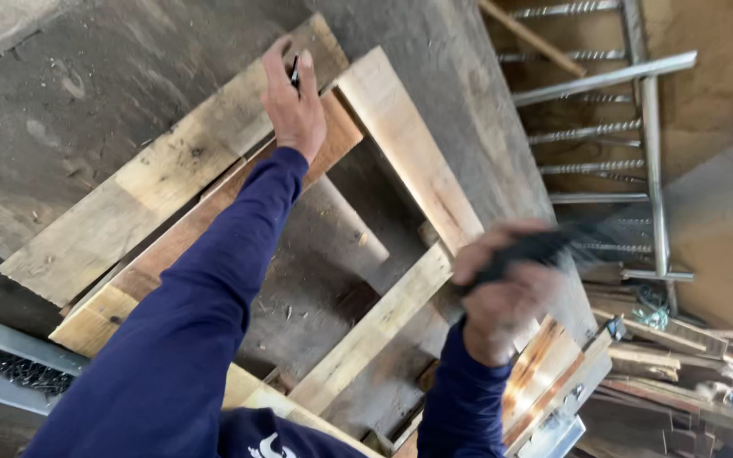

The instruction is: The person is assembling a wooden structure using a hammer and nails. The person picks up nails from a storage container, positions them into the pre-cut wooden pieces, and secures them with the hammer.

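My left hand [293, 102] reaches far forward to the corner of a wooden frame [400, 153] made of rough planks, and pinches a small dark nail [295, 69] upright against the wood. My right hand [502, 293] is nearer, raised and blurred, closed around the black handle of a hammer [545, 246]; the hammer's head is not clearly visible. Both arms wear dark blue sleeves. A wide weathered plank [154, 187] lies along the frame's left side.
A grey tray of nails [10, 365] sits at the lower left. A metal gate with twisted bars [612, 127] lies at the upper right. A pile of wood scraps [680, 373] fills the lower right. The floor is rough concrete [86, 76].
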